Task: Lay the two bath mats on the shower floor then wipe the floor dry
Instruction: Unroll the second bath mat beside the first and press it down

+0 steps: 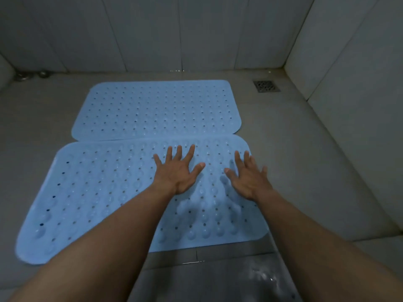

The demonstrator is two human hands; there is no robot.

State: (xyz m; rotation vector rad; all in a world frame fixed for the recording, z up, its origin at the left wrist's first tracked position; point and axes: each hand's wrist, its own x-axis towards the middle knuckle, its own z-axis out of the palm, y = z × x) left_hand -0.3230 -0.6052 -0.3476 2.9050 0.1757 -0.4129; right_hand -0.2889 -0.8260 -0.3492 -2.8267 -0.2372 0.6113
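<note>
Two light blue rubber bath mats with rows of small holes lie flat on the grey shower floor (294, 136). The far mat (156, 109) sits near the back wall. The near mat (104, 192) lies right in front of it, their long edges touching or slightly overlapping. My left hand (177, 171) rests palm down with fingers spread on the near mat's middle. My right hand (249, 176) is spread flat over the same mat's right part. Neither hand holds anything.
A square metal drain grate (266, 86) sits in the far right corner. Metal fittings (24, 75) stand in the far left corner. Tiled walls (353, 62) close the back and right. A wet, shiny threshold strip (218, 271) runs along the near edge.
</note>
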